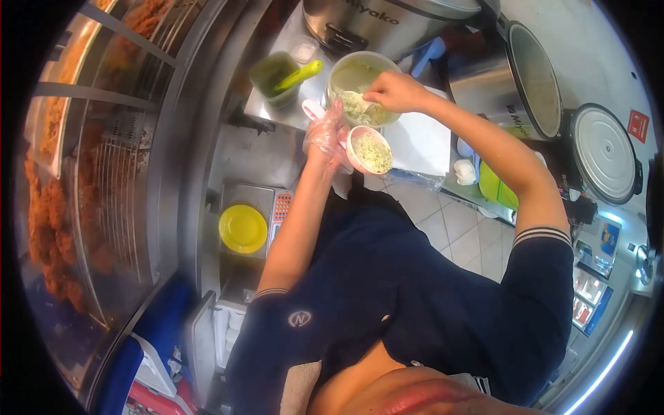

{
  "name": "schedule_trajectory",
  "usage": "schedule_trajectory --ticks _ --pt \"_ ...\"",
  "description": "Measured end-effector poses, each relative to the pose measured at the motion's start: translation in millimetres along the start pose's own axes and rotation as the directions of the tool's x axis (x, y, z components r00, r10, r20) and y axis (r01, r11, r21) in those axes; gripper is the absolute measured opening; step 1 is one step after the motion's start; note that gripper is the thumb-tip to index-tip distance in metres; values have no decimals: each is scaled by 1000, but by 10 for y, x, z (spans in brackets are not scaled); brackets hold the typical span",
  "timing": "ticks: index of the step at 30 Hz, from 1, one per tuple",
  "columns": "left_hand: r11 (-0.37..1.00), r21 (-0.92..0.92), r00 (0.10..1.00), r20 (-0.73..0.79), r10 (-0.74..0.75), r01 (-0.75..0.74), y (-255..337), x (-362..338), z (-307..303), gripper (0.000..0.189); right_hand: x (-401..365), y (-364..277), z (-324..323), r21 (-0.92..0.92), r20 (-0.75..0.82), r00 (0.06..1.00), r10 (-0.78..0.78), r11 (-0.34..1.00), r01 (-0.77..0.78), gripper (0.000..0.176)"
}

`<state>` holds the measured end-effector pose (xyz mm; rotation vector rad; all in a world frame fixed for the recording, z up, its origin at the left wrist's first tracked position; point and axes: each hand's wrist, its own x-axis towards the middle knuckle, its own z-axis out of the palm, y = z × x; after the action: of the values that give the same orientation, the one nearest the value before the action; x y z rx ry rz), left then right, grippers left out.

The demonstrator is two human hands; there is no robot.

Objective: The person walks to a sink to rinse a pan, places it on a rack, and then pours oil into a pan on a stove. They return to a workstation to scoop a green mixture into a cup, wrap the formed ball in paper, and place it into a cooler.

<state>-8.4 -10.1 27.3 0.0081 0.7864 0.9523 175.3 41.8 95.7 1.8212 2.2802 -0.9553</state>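
Note:
My left hand (328, 135), in a clear plastic glove, grips a pink scoop (351, 153) by its handle. Pale, yellowish-green rice-like food (371, 153) fills the scoop's bowl, tilted toward me. Just beyond it stands a round tub (395, 116) holding similar pale food. Over the tub's right side, my bare right hand (391, 91) has its fingers pinched together. Whatever those fingers hold is too hard to make out against the food. To the left is a square green container (266, 71) with a lime-green handle (299, 75) lying across it.
Large steel Miyako cookers (387, 28) stand behind the tub and at the right (484, 83). A round lid (606, 153) leans at far right. A yellow plate (243, 229) rests on a scale (275, 200) at the left. A glass case with fried food (52, 228) borders the left side.

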Motion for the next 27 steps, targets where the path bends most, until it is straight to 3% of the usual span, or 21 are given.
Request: schedule_trajectory --ticks 4,8,11,13,15,17,18,19,20,22,24,25,27 --pt "999 24 999 -22 -40 41 20 -28 11 20 -73 228 7 128 -57 997 -57 990 63 31" --pt "998 52 992 -121 36 -30 88 -206 128 24 -174 385 -56 291 -136 989 -53 952 91 30" --pt "979 -79 970 -173 172 -188 218 -300 128 34 -380 450 -190 385 -205 979 -4 919 84 27" --pt "943 -149 953 -98 286 -298 326 -394 264 36 -526 477 -287 473 -256 965 51 878 79 25" --pt "905 -146 916 -94 389 -399 380 -416 456 37 -696 428 -329 461 -333 942 25 876 140 24" --pt "803 -79 798 -199 568 -591 431 -312 699 34 -889 325 -325 433 -440 898 5 878 207 23" --pt "794 -85 791 -194 579 -602 439 -236 821 34 -969 242 -292 411 -479 878 -3 883 228 22" --pt "761 -39 745 -239 622 -648 437 -154 944 33 -1016 231 -233 279 -517 844 -143 904 324 21" --pt "726 12 695 -278 663 -688 418 -112 1049 32 -1092 156 -186 276 -524 839 -150 901 333 21" --pt "719 29 685 -282 672 -694 347 -65 1150 29 -1208 3 -112 73 -509 803 -309 915 398 24" --pt "716 -23 710 -154 687 -698 266 -31 1153 24 -1238 -38 -76 28 -520 779 -351 904 426 26" --pt "721 -52 707 -254 660 -691 250 10 1175 21 -1259 -43 -49 -18 -523 756 -392 893 451 29" --pt "738 -87 733 -242 635 -669 267 -14 1172 20 -1271 -15 22 -79 -531 732 -427 885 459 30"
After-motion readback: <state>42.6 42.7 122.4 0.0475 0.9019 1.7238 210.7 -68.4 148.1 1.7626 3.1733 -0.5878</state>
